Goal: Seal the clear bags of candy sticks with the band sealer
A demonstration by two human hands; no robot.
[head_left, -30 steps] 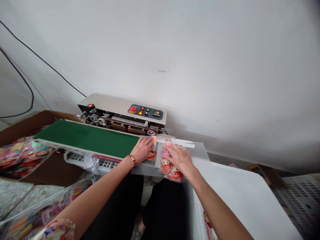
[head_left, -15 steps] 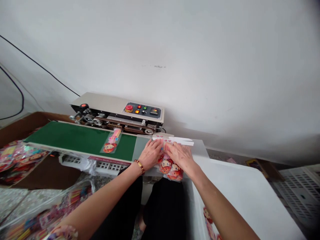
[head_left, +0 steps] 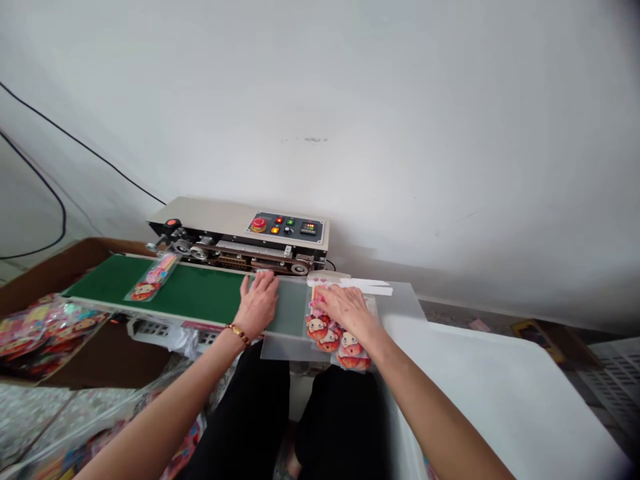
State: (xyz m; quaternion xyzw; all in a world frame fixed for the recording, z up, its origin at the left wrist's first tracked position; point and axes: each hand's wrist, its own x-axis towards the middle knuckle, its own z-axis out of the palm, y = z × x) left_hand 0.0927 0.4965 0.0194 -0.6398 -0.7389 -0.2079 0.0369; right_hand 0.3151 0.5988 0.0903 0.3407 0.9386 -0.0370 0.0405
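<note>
My left hand (head_left: 257, 305) lies palm down over the near end of the green conveyor belt (head_left: 210, 293), fingers stretched toward the sealing machine (head_left: 240, 230). A pale bit of something shows at its fingertips; what is under the palm is hidden. On the grey plate right of the belt, my right hand (head_left: 347, 312) has its fingers closed over the upper part of a clear plastic packet (head_left: 317, 325) with a red-haired cartoon figure. Several like packets (head_left: 353, 352) fan out beneath that hand. Farther left, another packet (head_left: 150, 280) rides on the belt.
A cardboard box (head_left: 95, 353) of packets stands left, below the belt's end. White paper strips (head_left: 370, 288) lie behind the right hand. A white lid-like surface (head_left: 480, 393) spans the right, with a white crate (head_left: 615, 373) beyond. Black cables (head_left: 100, 157) run along the wall.
My left hand has moved left, from the packets onto the belt. The packet on the belt has travelled left. Beneath my right hand the packets are more spread out.
</note>
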